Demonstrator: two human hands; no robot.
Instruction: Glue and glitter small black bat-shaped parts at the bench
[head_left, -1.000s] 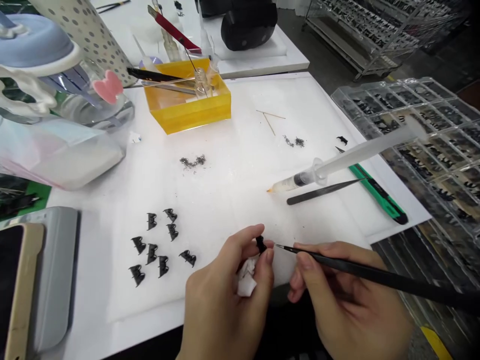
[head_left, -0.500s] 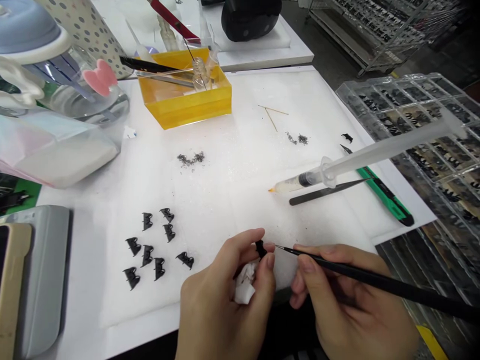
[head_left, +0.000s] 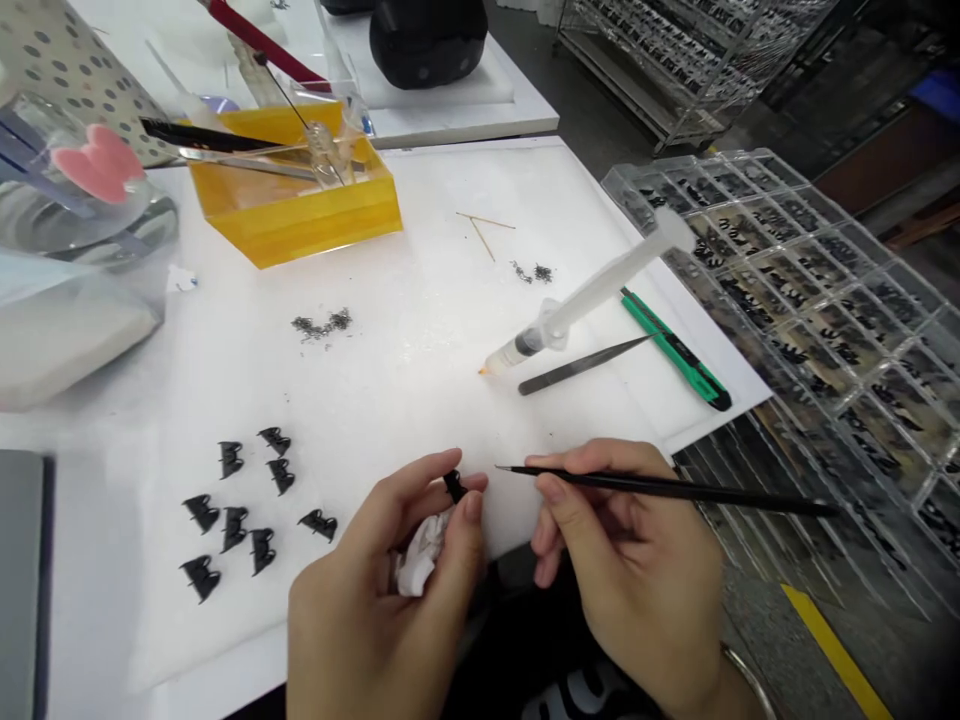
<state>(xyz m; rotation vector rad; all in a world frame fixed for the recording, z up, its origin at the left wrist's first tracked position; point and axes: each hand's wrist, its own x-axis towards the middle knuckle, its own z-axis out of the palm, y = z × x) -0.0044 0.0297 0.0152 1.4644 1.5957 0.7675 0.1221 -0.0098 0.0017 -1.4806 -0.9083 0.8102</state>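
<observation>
My left hand (head_left: 382, 590) pinches a small black piece (head_left: 454, 486) between thumb and fingers, with a crumpled white tissue (head_left: 421, 555) tucked in the palm. In my right hand (head_left: 637, 570) is a thin black brush-like tool (head_left: 675, 489), its fine tip pointing left, a short gap away from the black piece. Several similar black pieces (head_left: 235, 528) lie on the white surface to the left. Beyond my hands a syringe (head_left: 555, 325) with an orange tip leans over the surface, next to grey tweezers (head_left: 581, 368).
A green cutter (head_left: 679, 352) lies near the right edge, beside clear compartment trays (head_left: 810, 290). A yellow box (head_left: 322, 220) of tools stands at the back left. Tiny dark bits (head_left: 321, 324) and thin sticks (head_left: 484, 222) lie mid-surface.
The whole view has shifted, so the table items appear further left. The tool's tip is now a little further from the black piece, and its shaft lies more level.
</observation>
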